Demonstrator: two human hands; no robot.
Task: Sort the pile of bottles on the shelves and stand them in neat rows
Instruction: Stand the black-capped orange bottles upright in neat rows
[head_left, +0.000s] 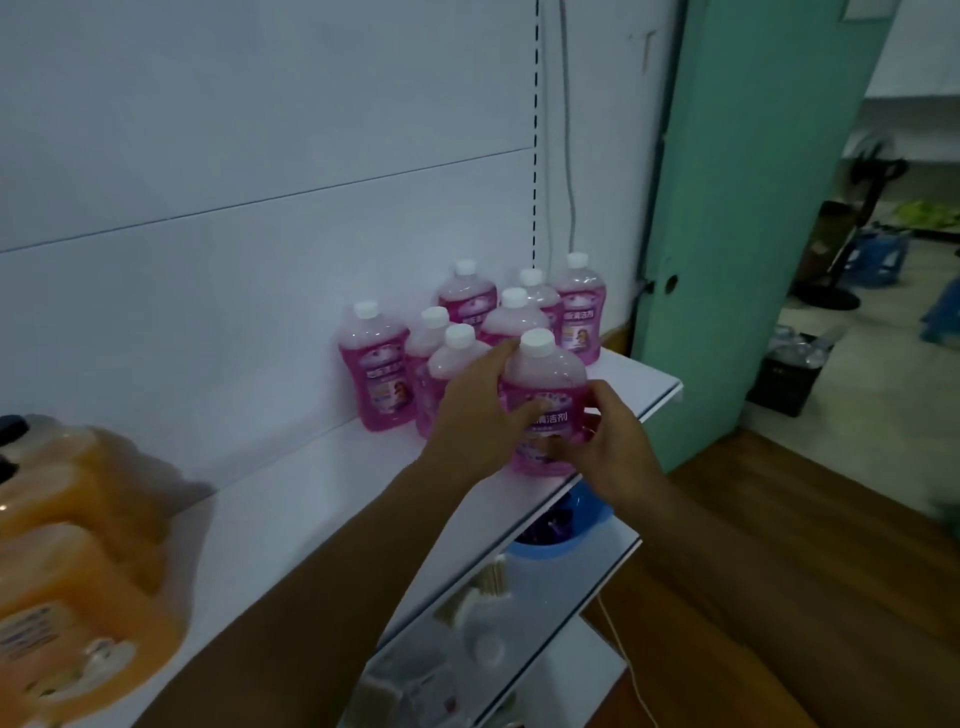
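Several pink bottles with white caps stand upright in a cluster at the right end of a white shelf (311, 499). The front pink bottle (543, 384) stands near the shelf's front edge, and both hands grip it. My left hand (475, 410) wraps its left side, thumb up by the shoulder. My right hand (605, 436) holds its lower right side over the label. Behind it stand the other pink bottles (376, 364), some hidden in part by my left hand.
Large orange jugs (67, 545) sit at the shelf's left end. A lower shelf (561, 597) holds a blue tub (566, 525) and blurred items. A green door (737, 234) stands right of the shelving, with wooden floor (805, 597) below.
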